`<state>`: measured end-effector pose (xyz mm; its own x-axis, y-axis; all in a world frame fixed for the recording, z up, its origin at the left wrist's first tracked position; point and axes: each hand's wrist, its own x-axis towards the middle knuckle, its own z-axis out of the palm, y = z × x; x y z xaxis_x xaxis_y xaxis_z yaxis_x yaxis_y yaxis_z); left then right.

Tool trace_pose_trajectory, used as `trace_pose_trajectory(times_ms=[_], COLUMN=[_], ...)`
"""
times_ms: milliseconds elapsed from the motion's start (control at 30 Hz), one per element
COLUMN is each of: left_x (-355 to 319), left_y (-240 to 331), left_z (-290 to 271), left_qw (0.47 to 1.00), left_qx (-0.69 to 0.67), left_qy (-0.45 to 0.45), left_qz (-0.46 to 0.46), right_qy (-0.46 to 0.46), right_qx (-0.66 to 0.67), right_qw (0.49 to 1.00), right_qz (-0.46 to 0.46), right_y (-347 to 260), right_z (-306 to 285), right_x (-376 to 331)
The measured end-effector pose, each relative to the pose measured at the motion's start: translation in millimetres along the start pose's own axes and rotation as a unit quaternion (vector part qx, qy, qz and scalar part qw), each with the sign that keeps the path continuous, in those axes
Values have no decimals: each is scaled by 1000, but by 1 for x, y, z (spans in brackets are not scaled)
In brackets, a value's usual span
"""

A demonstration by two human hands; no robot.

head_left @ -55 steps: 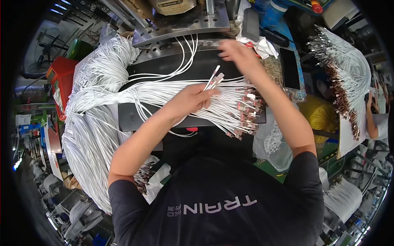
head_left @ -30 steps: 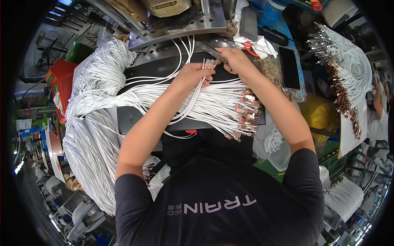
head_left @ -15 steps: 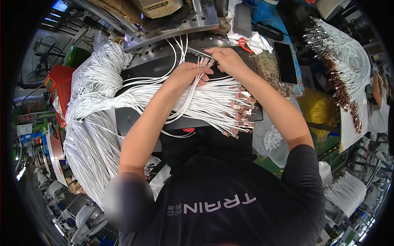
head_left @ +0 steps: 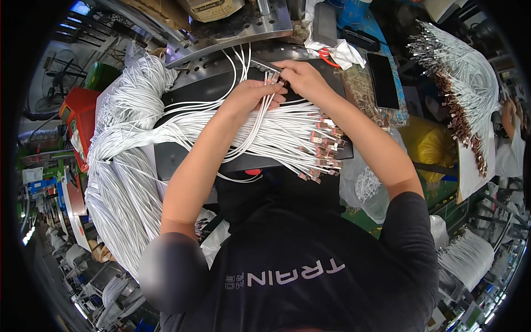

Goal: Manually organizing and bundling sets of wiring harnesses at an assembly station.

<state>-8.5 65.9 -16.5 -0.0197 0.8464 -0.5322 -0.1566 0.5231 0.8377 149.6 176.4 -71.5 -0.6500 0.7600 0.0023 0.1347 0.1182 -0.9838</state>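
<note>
My left hand (head_left: 251, 99) is closed round several white cables, their metal connectors (head_left: 270, 78) sticking up past the fingers. Right beside those connectors, my right hand (head_left: 303, 81) is closed, thumb and fingers together. Whatever it pinches is small and mostly hidden. A narrow metal strip (head_left: 262, 66) reaches to its fingertips, and a few loose white cables (head_left: 244, 62) run up behind it. Beneath both hands, a thick bundle of white cables (head_left: 221, 128) lies across a black work surface (head_left: 191, 91), its metal connector ends (head_left: 326, 145) fanned out to the right.
A perforated metal plate (head_left: 232, 32) stands at the back. Coiled white cables (head_left: 138, 88) pile up on the left, beside a red bin (head_left: 83, 119). To the right are red-handled pliers (head_left: 327, 57), a black phone (head_left: 383, 82), a yellow bag (head_left: 428, 145) and another hanging cable bundle (head_left: 470, 72).
The held connectors have shifted slightly left and up, closer to the right fingers. My left hand has moved a little with them, and the right fingers have curled in.
</note>
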Motion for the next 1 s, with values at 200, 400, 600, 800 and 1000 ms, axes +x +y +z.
trace_pose_trajectory(times_ms=[200, 400, 600, 800, 1000], left_x=[8, 13, 7, 8, 14], left_y=[-8, -2, 0, -9, -13], left_z=[-17, -15, -16, -30, -19], left_qw=[1000, 997, 999, 997, 994], left_qx=[9, 57, 15, 73, 106], left_qy=[12, -24, -5, 14, 32], left_qz=[13, -41, -33, -7, -1], right_qy=[-29, -62, -76, -74, -124], right_qx=[-17, -30, -22, -29, -22], right_qw=[999, 997, 997, 997, 991], right_qz=[12, -18, -4, 24, 42], right_y=[-9, 2, -12, -7, -6], right_z=[-22, -19, -21, -36, -36], right_x=[0, -1, -8, -3, -3])
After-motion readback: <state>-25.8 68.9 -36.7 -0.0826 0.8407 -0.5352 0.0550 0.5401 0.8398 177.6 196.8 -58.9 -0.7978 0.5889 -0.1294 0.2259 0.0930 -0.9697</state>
